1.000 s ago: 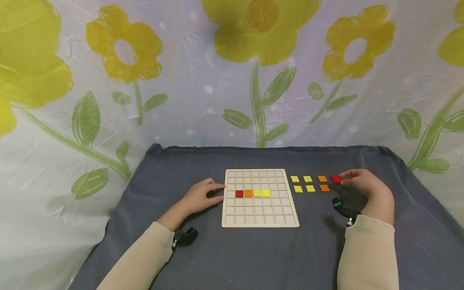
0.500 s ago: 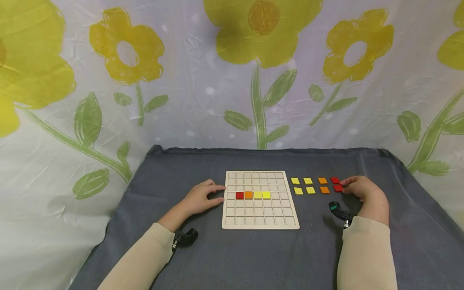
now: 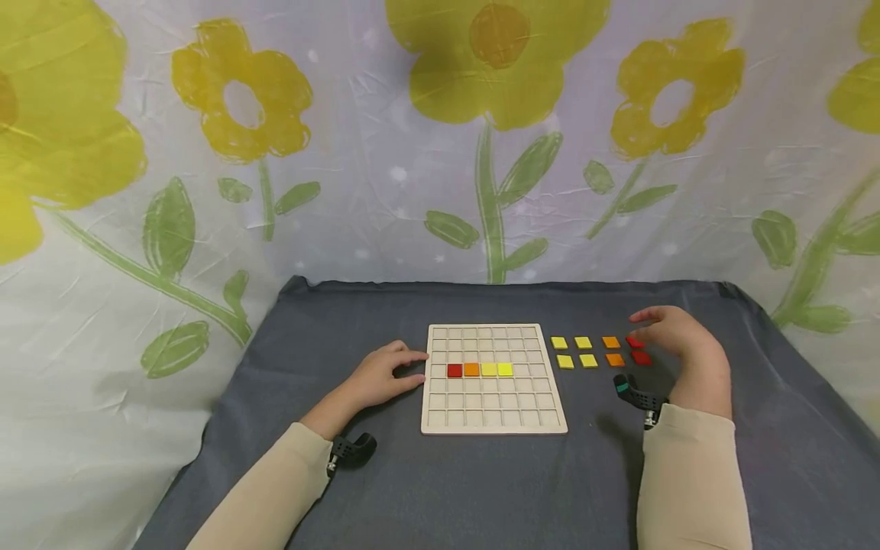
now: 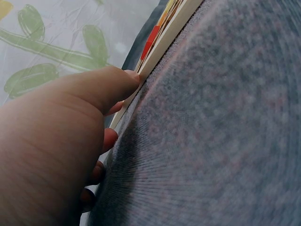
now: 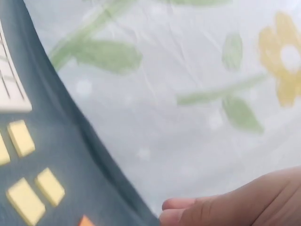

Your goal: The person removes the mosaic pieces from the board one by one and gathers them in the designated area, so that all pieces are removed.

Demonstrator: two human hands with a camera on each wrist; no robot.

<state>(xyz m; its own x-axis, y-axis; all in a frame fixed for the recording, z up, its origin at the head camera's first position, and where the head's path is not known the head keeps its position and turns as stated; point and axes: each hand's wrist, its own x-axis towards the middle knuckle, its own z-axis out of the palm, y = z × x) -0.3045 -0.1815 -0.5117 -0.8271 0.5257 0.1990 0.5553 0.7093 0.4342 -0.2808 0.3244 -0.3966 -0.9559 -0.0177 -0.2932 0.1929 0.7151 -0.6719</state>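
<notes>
A wooden grid board (image 3: 495, 429) lies on the dark cloth; one row holds a red tile (image 3: 454, 370), an orange tile (image 3: 470, 370) and two yellow tiles. The left hand (image 3: 376, 376) rests thumb and fingertips against the board's left edge, also seen in the left wrist view, where the hand (image 4: 61, 127) touches the rim (image 4: 164, 42). Over the upper red tile (image 3: 634, 341) hovers the right hand (image 3: 681, 340), fingers extended and apart, holding nothing visible. The lower red tile (image 3: 641, 357) lies uncovered. In the right wrist view the right hand (image 5: 230, 207) shows at the bottom.
Between board and right hand lie two orange tiles (image 3: 611, 342) and several yellow tiles (image 3: 558, 343) in two rows. Behind the table's back edge hangs a flowered curtain (image 3: 371, 191). Each wrist carries a black device (image 3: 354, 451).
The right hand has released the lower red tile, which now lies below the other red one, and has lifted up and slightly left. The left hand stays at the board.
</notes>
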